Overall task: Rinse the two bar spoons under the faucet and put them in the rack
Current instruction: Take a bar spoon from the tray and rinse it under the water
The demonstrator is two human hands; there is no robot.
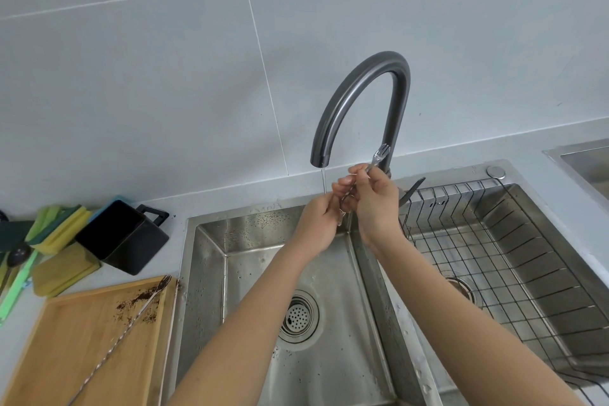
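Observation:
My right hand (372, 204) grips a thin bar spoon (379, 155) by its stem, the small fork end sticking up beside the dark curved faucet (359, 102). My left hand (318, 221) pinches the spoon's lower end just under the faucet's thin stream of water. That lower end is mostly hidden by my fingers. A second bar spoon (131, 320) with a twisted stem lies slanted across a wooden tray (75, 349) at the left, its fork end at the tray's far right corner. The black wire rack (527, 277) sits in the right sink basin.
The left sink basin (211, 273) lies below my hands, its drain in the middle. Brown crumbs dot the tray's far end. A black container (122, 237), yellow and green sponges (59, 227) and green utensils stand on the counter at the left.

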